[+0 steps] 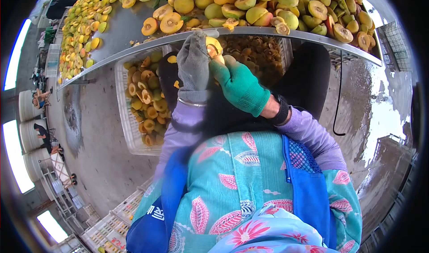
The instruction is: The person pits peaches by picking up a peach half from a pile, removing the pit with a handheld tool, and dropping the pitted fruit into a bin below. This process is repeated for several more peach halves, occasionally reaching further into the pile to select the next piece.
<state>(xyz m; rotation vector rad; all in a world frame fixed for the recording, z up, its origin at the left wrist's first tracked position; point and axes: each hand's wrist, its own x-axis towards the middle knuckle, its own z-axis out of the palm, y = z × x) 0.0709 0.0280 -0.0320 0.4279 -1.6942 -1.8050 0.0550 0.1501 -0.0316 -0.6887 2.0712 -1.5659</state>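
Note:
My left hand [193,65], in a grey knitted glove, is closed around a cut yellow peach [213,45] at the near edge of the metal table. My right hand [243,87], in a green glove with a black band at the wrist, comes in from the right with its fingers curled against that peach. Whether a small tool sits in those fingers is hidden. Below the hands, a crate [123,114] between table and lap holds halved, hollowed peaches. Behind it, a second container holds brownish pieces [252,52].
Peach halves and whole peaches [268,5] are heaped along the metal table [129,27]. A thin black hooked rod [340,96] hangs from its edge at right. Wet concrete floor [357,114] lies around. Plastic crates [107,228] stand at lower left; people [42,134] sit farther left.

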